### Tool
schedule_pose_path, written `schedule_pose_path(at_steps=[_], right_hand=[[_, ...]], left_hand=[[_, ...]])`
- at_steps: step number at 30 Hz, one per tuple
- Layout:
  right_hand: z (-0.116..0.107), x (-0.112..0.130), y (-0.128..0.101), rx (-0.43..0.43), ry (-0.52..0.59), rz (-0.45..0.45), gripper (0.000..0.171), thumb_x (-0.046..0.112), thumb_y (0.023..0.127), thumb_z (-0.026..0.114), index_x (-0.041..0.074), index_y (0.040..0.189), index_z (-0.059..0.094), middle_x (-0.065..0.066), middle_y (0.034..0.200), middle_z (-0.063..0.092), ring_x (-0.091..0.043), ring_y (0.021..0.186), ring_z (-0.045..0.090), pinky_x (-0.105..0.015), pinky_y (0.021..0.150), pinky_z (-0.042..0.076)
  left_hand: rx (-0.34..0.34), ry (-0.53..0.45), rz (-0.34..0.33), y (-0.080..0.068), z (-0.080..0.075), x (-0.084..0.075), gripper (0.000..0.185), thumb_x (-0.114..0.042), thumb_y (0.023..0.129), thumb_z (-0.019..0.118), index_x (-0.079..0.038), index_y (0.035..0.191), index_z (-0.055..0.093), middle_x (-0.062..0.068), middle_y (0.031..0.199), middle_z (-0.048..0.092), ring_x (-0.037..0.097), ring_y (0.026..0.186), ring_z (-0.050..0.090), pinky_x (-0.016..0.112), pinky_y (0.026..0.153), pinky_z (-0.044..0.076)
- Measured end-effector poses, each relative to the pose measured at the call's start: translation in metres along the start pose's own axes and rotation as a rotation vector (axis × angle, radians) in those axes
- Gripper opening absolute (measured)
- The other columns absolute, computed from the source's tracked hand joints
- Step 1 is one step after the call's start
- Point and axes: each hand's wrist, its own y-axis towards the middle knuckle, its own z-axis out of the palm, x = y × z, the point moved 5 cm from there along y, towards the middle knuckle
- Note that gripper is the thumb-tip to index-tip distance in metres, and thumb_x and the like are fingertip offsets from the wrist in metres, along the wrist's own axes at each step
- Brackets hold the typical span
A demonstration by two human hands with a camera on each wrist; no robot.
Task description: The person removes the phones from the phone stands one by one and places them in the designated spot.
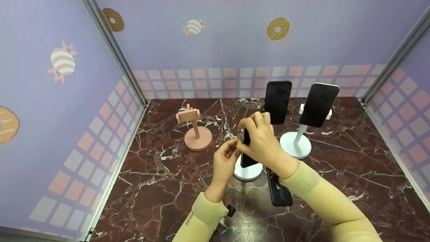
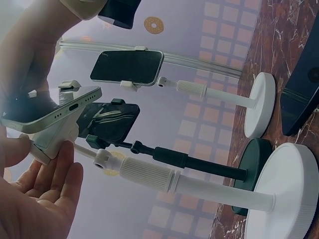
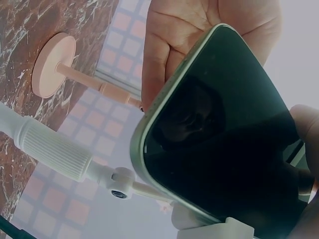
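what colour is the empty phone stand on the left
Pink, base and clamp alike: the empty phone stand shows best in the head view.

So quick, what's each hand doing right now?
Left hand: fingers pinch the clamp of the near white stand.
Right hand: grips the phone being set in that stand.

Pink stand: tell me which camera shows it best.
The head view: the pink stand appears whole, base to empty clamp, standing left of the hands. The right wrist view shows only its base and pole behind the held phone. It does not show in the left wrist view.
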Motion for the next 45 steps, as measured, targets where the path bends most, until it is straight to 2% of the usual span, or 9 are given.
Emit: schedule_pose_path(at_steps=[11, 20, 29, 36, 45], right_hand=[[-0.002, 0.005, -0.003, -0.013, 0.013, -0.041, 0.046, 0.007, 0.071, 0.081, 0.01, 0.107, 0.052, -0.011, 0.097, 0.046, -0.032, 0.097, 0.038, -0.038, 0.062, 0.039], [-0.008, 0.009, -0.004, -0.028, 0.02, -0.062, 0.047, 0.006, 0.069, 0.082, 0.009, 0.107, 0.054, -0.011, 0.096, 0.046, -0.031, 0.094, 0.037, -0.034, 0.063, 0.033], [-0.011, 0.008, -0.008, -0.009, 0.001, -0.034, 0.048, 0.006, 0.068, 0.081, 0.009, 0.107, 0.053, -0.012, 0.097, 0.047, -0.033, 0.096, 0.038, -0.038, 0.059, 0.04], [-0.013, 0.005, -0.01, -0.021, -0.018, -0.027, 0.048, 0.006, 0.068, 0.08, 0.009, 0.107, 0.053, -0.011, 0.096, 0.046, -0.032, 0.095, 0.037, -0.037, 0.057, 0.037], [-0.016, -0.001, -0.013, -0.023, -0.016, 0.007, 0.044, 0.007, 0.069, 0.079, 0.009, 0.105, 0.053, -0.012, 0.095, 0.047, -0.033, 0.095, 0.038, -0.037, 0.06, 0.039]], left_hand=[[0.004, 0.028, 0.031, 0.001, 0.0, 0.0, 0.023, 0.005, 0.096, 0.066, 0.018, 0.115, 0.064, 0.032, 0.104, 0.069, 0.006, 0.097, 0.068, 0.027, 0.094, 0.059], [0.001, 0.026, 0.024, 0.001, 0.001, 0.0, 0.024, 0.007, 0.095, 0.066, 0.015, 0.117, 0.065, 0.033, 0.106, 0.069, 0.005, 0.097, 0.068, 0.024, 0.093, 0.059], [0.002, -0.017, -0.005, 0.001, 0.001, 0.002, 0.026, 0.006, 0.095, 0.066, 0.018, 0.118, 0.063, 0.034, 0.111, 0.069, 0.006, 0.1, 0.069, 0.024, 0.094, 0.058], [0.009, -0.016, -0.02, 0.001, 0.0, 0.004, 0.029, 0.002, 0.096, 0.068, 0.015, 0.121, 0.064, 0.032, 0.114, 0.069, 0.004, 0.101, 0.069, 0.021, 0.093, 0.057], [-0.005, -0.016, -0.029, 0.0, 0.0, 0.003, 0.029, 0.0, 0.096, 0.069, 0.013, 0.122, 0.066, 0.03, 0.116, 0.07, 0.011, 0.105, 0.07, 0.022, 0.095, 0.057]])
